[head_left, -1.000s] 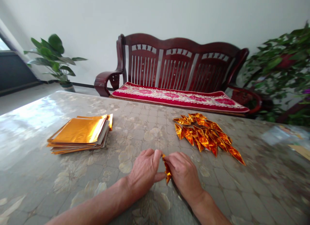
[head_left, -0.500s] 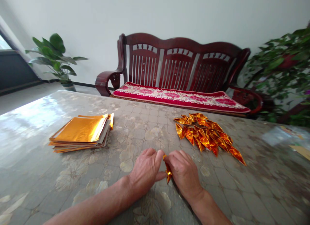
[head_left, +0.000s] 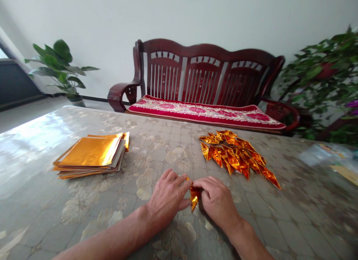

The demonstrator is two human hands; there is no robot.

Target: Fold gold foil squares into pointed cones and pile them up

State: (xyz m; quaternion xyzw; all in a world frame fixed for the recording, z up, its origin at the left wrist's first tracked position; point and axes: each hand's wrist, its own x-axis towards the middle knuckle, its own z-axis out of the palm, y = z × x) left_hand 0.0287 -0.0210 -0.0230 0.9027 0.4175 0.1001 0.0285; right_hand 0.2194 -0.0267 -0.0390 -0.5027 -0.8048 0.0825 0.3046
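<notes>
Between my two hands, just above the table, is a folded gold foil paper piece (head_left: 195, 196) with a pointed lower end. My left hand (head_left: 170, 193) grips its left side, fingers at the top and thumb lower down. My right hand (head_left: 216, 198) pinches the right side, its fingertips partly hidden by the hand. Beyond my right hand lies a heap of folded gold foil pieces (head_left: 235, 155), shaped like pointed ingots. A stack of flat gold foil sheets (head_left: 91, 153) rests to the left.
A patterned cover spreads over the table (head_left: 156, 148). Clear plastic packaging (head_left: 321, 154) lies at the right edge. Behind the table stands a dark red wooden bench (head_left: 205, 71) with a red floral cushion (head_left: 207, 111). Potted plants (head_left: 63, 66) flank the bench.
My right hand has turned slightly, and the gap between my hands is a little wider. More of the foil piece shows. The whole view has shifted slightly.
</notes>
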